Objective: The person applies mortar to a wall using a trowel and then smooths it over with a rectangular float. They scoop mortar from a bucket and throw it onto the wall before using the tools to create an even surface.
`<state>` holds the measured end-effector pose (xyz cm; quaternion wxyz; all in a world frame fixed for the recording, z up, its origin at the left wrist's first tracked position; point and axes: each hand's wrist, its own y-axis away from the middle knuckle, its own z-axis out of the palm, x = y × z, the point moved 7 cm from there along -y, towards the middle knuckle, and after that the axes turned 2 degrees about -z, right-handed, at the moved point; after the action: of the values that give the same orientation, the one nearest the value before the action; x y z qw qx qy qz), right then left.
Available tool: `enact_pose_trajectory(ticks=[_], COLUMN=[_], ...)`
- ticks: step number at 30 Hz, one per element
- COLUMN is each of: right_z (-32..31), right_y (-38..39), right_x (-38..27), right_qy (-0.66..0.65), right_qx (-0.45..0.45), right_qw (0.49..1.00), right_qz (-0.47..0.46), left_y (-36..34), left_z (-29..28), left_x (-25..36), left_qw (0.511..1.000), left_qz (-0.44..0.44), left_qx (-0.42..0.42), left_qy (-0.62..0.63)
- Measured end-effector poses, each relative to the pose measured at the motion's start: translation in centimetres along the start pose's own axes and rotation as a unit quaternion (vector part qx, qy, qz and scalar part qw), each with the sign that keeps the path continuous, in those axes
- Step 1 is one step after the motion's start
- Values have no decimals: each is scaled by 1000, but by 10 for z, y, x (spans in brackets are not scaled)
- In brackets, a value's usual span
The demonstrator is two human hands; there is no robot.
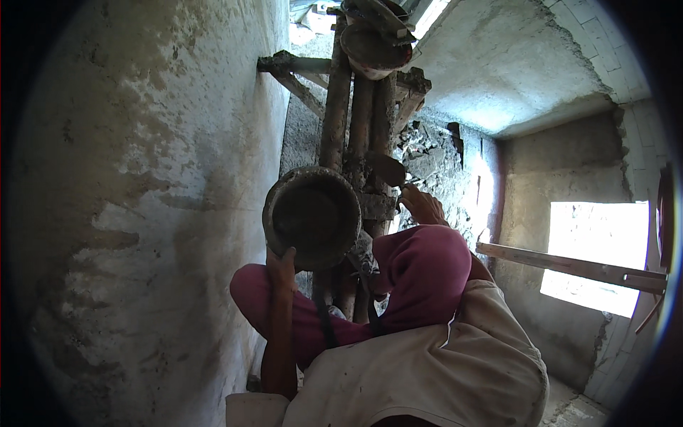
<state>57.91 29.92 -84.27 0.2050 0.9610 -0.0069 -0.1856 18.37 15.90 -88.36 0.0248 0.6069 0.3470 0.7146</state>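
Note:
My left hand (282, 269) is closed on the near rim of a round, mortar-crusted bucket (272, 213), thumb over the edge. The bucket's mouth is tipped up toward me, and its inside is dark, so its contents are hard to make out. Beyond my right knee, my right hand (425, 206) has its fingers curled around the end of a small trowel (388, 171). The trowel's rounded brown blade lies over the poles, just right of the bucket; most of its handle is hidden by my fingers.
Thick wooden poles (363, 117) form a narrow scaffold beneath me, with a cross beam (299, 65) farther off. Another bucket (370, 70) stands at the far end. A patchily plastered wall (163, 213) rises close on the left. At right, a plank (569, 265) crosses a bright window opening.

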Motion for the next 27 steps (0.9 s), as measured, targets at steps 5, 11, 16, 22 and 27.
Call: enact_pose_trajectory(ticks=[5,11,16,22,27], right_z=[11,112,145,155,149], right_y=[-40,-69,-40,-27,-31], right_x=[33,63,26,17,21], right_qy=[26,-86,-162,-211,-309], right_qx=[87,103,114,144,152], right_qw=[996,982,961,945,937], right_qz=[16,131,194,202,52], left_y=[1,14,12,5,1], left_z=[-1,6,0,2,1], left_x=[-8,12,10,1,0], left_qw=[997,990,991,993,994], left_qz=[-64,-130,-118,-99,-97], left_qx=[-17,-54,-57,-58,-47], left_qy=[34,33,27,26,29])
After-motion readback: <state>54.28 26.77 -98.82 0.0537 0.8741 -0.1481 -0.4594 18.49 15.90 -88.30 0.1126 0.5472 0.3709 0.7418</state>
